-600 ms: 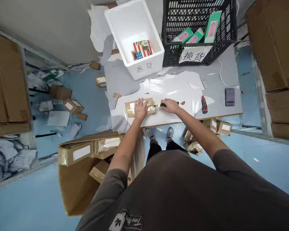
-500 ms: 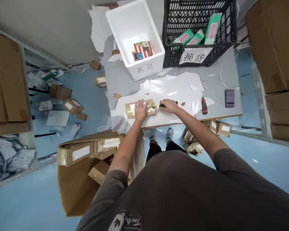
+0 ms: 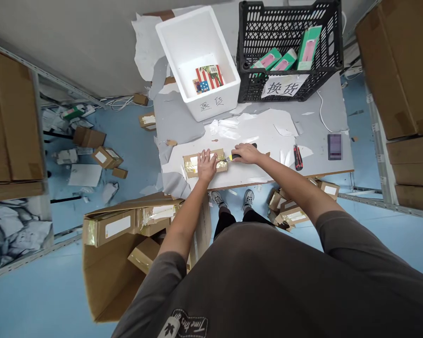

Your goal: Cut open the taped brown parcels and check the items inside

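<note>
A small cardboard box [image 3: 190,165] wrapped in shiny tape, with a white label, lies on the white paper near the table's front edge. My left hand [image 3: 207,167] rests on top of it, fingers spread and pressing it down. In my right hand [image 3: 246,154] is a utility knife [image 3: 236,156] with a black and yellow handle, the fingers closed around it. Its blade points left and reaches the taped right end of the box. Whether the blade has gone into the tape is too small to tell.
A red and black utility knife [image 3: 298,157] and a dark, blurred rectangular object [image 3: 335,147] lie to the right. Behind stand a white foam box [image 3: 215,104] and a black crate [image 3: 245,84] with green boxes. A large open carton [image 3: 102,281] stands at lower left; paper scraps litter the table.
The knife has turned slightly, its handle end now farther from me. My left hand stays on the box. The whole view has shifted a little.
</note>
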A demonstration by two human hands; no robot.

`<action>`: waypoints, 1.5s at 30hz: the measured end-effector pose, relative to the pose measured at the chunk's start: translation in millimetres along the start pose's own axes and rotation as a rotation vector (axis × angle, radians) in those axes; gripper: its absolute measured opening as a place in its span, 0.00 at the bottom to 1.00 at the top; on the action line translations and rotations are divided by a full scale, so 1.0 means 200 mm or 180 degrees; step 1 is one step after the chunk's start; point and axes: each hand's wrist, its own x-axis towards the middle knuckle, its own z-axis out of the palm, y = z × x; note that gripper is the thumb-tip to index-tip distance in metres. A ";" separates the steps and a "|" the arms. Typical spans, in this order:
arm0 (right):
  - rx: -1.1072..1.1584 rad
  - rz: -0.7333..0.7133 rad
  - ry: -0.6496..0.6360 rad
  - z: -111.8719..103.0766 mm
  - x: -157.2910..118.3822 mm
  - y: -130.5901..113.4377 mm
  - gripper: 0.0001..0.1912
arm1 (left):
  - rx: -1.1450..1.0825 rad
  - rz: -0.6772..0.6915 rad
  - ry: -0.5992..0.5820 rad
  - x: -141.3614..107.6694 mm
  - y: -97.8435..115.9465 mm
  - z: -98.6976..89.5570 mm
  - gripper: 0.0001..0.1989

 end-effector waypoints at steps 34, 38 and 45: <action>-0.0272 -0.0145 0.0284 0.00 -0.05 -0.04 0.17 | -0.0057 -0.0159 0.0097 -0.05 0.05 -0.01 0.21; -0.0184 0.0023 0.0370 0.06 -0.08 -0.08 0.19 | -0.0094 -0.0191 0.0077 -0.05 0.06 -0.03 0.21; -0.0005 0.0509 0.0290 0.10 -0.08 -0.15 0.20 | 0.0005 -0.0148 0.0181 -0.04 0.06 -0.03 0.20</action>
